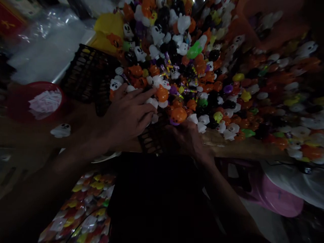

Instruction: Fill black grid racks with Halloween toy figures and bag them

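A big heap of small Halloween toys (pixel 202 67) covers the table: white ghosts, orange pumpkins, black, green, yellow and purple pieces. My left hand (pixel 129 113) lies palm down at the heap's near left edge, fingers spread over white ghosts and an orange-and-white toy (pixel 162 94). My right hand (pixel 186 136) is at the heap's near edge, fingers curled just below an orange pumpkin toy (pixel 178 114); the dim light hides whether it grips anything. A black plastic basket (pixel 88 74) lies under and left of my left hand.
A red bowl (pixel 15 104) with white bits sits at the left, and a lone white ghost (pixel 60 130) lies near it. A bag of packed toys (pixel 83 209) is below the table edge. A pink stool (pixel 268 195) stands at the lower right. Clear plastic bags (pixel 45 47) lie at the far left.
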{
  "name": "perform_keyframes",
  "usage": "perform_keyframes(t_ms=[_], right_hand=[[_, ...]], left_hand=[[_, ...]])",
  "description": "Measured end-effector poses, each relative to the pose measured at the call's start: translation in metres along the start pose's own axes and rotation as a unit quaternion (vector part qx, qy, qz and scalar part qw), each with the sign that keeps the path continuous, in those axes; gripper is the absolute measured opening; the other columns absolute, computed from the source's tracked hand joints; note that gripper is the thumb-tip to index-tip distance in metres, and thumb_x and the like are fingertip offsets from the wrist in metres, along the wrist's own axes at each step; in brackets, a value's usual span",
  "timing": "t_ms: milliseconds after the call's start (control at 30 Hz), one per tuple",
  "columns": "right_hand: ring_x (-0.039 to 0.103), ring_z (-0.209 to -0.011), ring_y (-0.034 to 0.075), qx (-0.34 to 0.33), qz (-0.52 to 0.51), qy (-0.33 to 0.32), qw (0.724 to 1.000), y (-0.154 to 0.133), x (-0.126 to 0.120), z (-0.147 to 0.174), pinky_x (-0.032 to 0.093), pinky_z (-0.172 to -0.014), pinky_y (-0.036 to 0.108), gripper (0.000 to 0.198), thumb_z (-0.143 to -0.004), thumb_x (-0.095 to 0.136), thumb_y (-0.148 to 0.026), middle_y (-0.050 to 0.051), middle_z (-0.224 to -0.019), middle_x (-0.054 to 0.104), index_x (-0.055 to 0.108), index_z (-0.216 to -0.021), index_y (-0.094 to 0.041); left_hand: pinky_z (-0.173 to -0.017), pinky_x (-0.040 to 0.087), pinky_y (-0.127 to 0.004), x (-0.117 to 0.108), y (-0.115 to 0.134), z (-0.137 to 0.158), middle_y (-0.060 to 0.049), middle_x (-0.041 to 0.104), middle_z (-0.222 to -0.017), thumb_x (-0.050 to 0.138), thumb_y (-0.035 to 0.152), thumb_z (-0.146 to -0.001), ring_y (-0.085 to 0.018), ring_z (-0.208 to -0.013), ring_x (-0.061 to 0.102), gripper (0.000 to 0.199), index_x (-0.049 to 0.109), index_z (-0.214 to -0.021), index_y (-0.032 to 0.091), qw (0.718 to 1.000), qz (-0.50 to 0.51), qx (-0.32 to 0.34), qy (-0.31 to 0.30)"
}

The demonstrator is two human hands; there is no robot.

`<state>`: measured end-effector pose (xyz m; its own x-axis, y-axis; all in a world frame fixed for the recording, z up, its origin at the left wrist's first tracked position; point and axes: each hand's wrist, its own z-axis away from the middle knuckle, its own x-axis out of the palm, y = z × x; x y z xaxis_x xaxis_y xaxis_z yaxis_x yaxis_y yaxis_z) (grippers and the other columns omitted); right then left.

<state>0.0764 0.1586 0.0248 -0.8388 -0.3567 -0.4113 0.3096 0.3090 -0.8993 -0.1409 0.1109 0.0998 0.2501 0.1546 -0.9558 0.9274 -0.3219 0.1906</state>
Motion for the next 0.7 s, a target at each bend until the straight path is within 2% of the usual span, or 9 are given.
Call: perform_keyframes(t_ms=[100,200,300,533,600,700], right_hand=[[0.063,-0.07,0.016,0.051,-0.071,0.047,0.995,0.003,0.023,-0.005,0.049,-0.068,0.028,0.032,-0.085,0.071,-0.048,0.001,-0.076,0.071,0.073,-0.083,-0.016],[0.066,-0.074,0.018,0.073,-0.092,0.05,0.992,0.008,0.037,-0.009,0.051,-0.069,0.029,0.034,-0.084,0.071,-0.05,0.002,-0.08,0.074,0.074,-0.083,-0.017],[0.066,-0.073,0.018,0.055,-0.058,0.035,0.996,0.013,0.037,-0.013,0.05,-0.068,0.029,0.035,-0.084,0.07,-0.052,0.002,-0.079,0.074,0.074,-0.08,-0.018],[0.06,-0.064,0.016,-0.016,0.023,0.04,0.999,0.018,0.035,-0.016,0.05,-0.064,0.027,0.034,-0.088,0.065,-0.048,0.002,-0.07,0.068,0.07,-0.074,-0.018],[0.061,-0.066,0.017,-0.026,0.045,0.043,0.998,0.018,0.038,-0.012,0.051,-0.065,0.028,0.031,-0.088,0.065,-0.046,0.003,-0.073,0.069,0.07,-0.078,-0.017],[0.064,-0.071,0.016,-0.026,0.068,0.025,0.997,0.016,0.039,-0.006,0.054,-0.069,0.026,0.021,-0.09,0.064,-0.036,0.004,-0.081,0.072,0.07,-0.086,-0.016]], left_hand=[[-0.124,0.029,-0.064,0.002,-0.001,0.0,-0.004,0.047,-0.161,0.038,0.026,-0.107,-0.028,-0.139,0.055,0.036,0.074,-0.105,0.019,1.0,0.003,0.0,-0.001],[-0.123,0.03,-0.063,0.006,-0.003,0.0,-0.002,0.049,-0.159,0.038,0.03,-0.107,-0.03,-0.139,0.054,0.038,0.075,-0.101,0.021,1.0,0.008,0.002,0.013],[-0.124,0.03,-0.063,0.009,-0.003,0.0,-0.001,0.052,-0.157,0.038,0.031,-0.106,-0.031,-0.137,0.056,0.04,0.075,-0.096,0.022,0.999,0.008,0.002,0.031],[-0.124,0.025,-0.066,0.007,0.002,-0.005,0.001,0.046,-0.161,0.034,0.029,-0.105,-0.031,-0.143,0.05,0.04,0.074,-0.107,0.024,0.998,0.032,-0.043,-0.019],[-0.125,0.026,-0.064,0.007,0.003,-0.003,0.001,0.047,-0.161,0.032,0.028,-0.104,-0.03,-0.142,0.051,0.041,0.073,-0.108,0.024,0.999,0.034,-0.031,0.003],[-0.12,0.034,-0.064,0.015,0.001,0.003,-0.004,0.056,-0.154,0.03,0.028,-0.103,-0.032,-0.134,0.059,0.044,0.074,-0.104,0.024,0.997,0.022,0.018,0.074]])
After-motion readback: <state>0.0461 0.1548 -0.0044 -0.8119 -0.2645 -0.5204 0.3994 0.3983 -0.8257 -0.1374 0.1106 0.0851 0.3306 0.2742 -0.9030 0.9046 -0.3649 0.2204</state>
